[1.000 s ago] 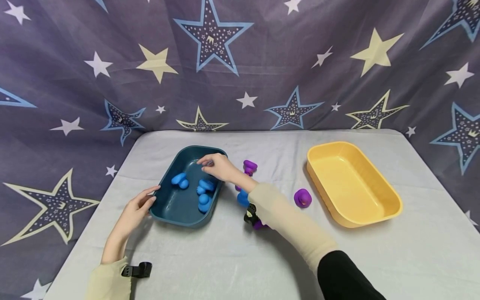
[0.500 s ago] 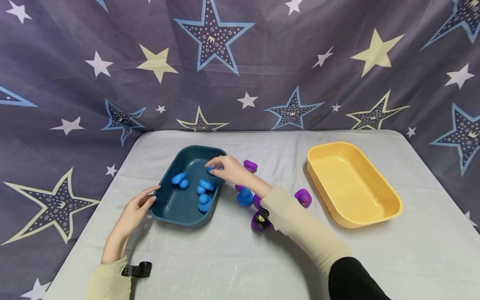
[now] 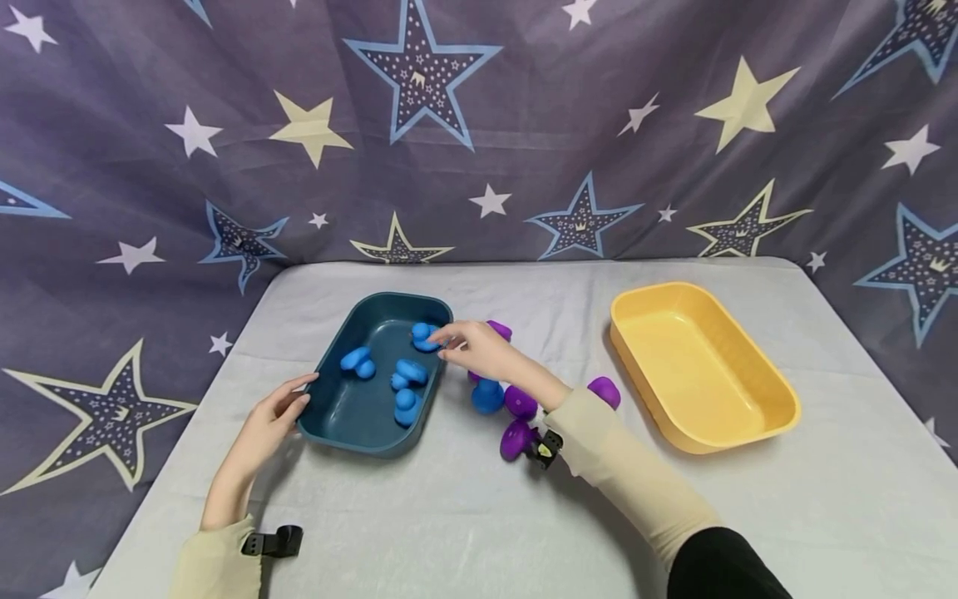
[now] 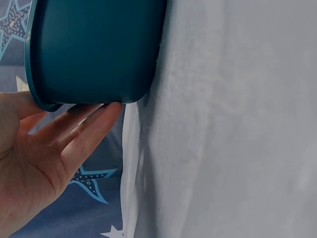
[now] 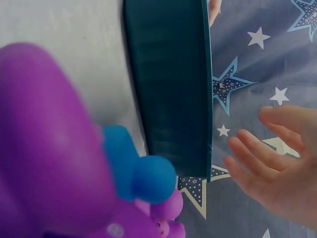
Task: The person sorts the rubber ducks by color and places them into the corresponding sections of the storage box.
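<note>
The desk [image 3: 419,516] bears one teal tray [image 3: 348,420] and, to its right, one yellow tray [image 3: 659,416]. Four blue ducks [image 3: 407,409] lie inside the teal tray; one other blue duck [image 3: 488,398] sits right of it. At least five purple ducks [image 3: 520,403], some partly hidden, lie right of it. Two hands flank it: one left hand [image 3: 273,420], one right hand [image 3: 482,349].

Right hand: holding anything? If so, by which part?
Nothing held. The right wrist view shows nothing between the fingers of the right hand; the blue duck nearest it sits in the teal bin.
</note>
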Demonstrator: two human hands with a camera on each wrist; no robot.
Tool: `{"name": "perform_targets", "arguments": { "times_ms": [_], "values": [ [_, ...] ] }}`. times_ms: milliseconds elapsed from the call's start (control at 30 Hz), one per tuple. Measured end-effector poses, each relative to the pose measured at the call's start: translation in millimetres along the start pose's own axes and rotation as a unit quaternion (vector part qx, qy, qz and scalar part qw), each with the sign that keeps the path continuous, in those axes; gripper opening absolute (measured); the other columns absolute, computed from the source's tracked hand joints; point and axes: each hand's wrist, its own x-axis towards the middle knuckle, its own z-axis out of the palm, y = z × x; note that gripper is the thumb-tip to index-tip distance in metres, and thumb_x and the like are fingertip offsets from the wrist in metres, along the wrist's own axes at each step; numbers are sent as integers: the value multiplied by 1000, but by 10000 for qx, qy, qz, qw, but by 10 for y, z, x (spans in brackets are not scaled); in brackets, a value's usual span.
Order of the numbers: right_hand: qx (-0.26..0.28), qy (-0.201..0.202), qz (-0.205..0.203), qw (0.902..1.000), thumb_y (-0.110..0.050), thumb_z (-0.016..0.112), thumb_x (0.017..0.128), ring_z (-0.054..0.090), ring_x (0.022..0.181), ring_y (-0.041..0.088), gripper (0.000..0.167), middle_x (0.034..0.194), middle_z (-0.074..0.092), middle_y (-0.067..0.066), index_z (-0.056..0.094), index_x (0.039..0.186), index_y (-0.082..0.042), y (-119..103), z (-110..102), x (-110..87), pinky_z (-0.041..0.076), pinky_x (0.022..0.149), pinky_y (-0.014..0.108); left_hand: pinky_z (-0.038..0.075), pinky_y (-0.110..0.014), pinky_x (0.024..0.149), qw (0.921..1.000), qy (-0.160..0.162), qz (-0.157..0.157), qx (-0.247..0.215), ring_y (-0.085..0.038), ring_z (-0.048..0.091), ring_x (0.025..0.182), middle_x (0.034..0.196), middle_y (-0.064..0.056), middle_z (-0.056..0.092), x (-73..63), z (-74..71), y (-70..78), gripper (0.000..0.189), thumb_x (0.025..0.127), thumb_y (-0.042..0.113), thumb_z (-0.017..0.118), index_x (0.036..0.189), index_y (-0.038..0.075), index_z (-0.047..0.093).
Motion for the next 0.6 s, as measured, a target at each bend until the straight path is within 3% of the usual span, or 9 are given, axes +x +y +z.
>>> {"name": "perform_targets", "arguments": {
  "times_ms": [300, 600],
  "values": [
    [365, 66, -83, 9993, -4, 55, 85, 59, 87, 22, 26, 106, 60, 14, 59, 110, 2, 98, -22, -200, 47, 72, 22, 43, -27, 53, 9999, 41, 38, 96, -5, 48, 66, 104, -24, 56, 12, 6, -27, 37, 95, 17, 41, 128, 1, 43],
    [91, -53, -304, 9995, -4, 56, 84, 58, 88, 22, 28, 101, 60, 12, 58, 111, 3, 138, -35, -326, 47, 73, 25, 42, -27, 54, 10000, 44, -25, 81, -7, 48, 67, 104, -25, 55, 0, 6, 18, 38, 95, 17, 42, 129, 2, 42]
  ]
}}
